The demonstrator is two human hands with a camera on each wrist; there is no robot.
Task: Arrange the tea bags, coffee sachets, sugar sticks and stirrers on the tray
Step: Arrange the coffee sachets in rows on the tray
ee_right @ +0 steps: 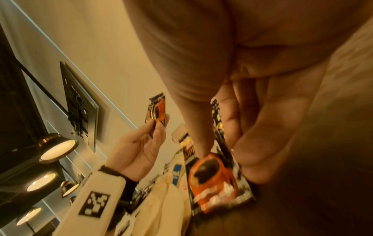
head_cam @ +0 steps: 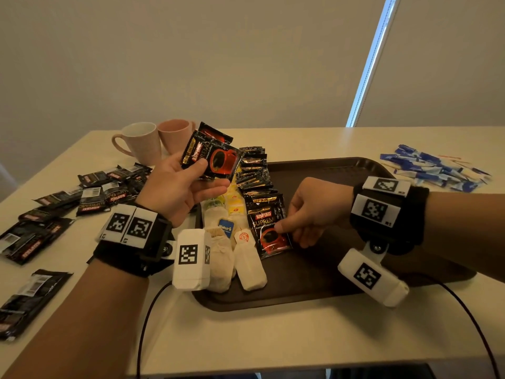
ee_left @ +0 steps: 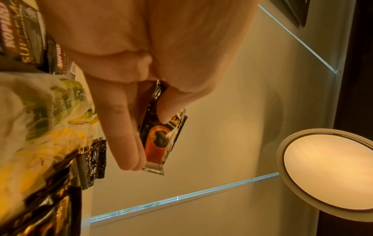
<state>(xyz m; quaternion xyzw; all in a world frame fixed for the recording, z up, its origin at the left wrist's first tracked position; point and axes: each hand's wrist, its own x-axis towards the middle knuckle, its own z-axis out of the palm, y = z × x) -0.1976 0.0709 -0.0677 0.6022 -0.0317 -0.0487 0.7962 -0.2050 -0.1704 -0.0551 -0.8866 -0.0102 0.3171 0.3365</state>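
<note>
Left hand (head_cam: 180,184), raised above the left edge of the brown tray (head_cam: 355,170), pinches a small fan of Kopiko coffee sachets (head_cam: 211,157) between thumb and fingers; the left wrist view shows the thumb on the printed face and the fingers behind. Right hand (head_cam: 314,209) reaches down onto the tray, its thumb and curled fingers pinching the right edge of the nearest sachet (head_cam: 269,231), which lies flat at the front of an overlapping row of sachets (head_cam: 255,170) running toward the far rim. Just left of that row lie tea bags (head_cam: 235,258) with paper tags, yellow and green ones farther back. On the white table (head_cam: 259,337), loose sachets (head_cam: 82,198) are scattered to the left of the tray; blue sugar sticks (head_cam: 434,168) are heaped to its far right. Two pink mugs (head_cam: 142,143) stand behind the left hand.
</note>
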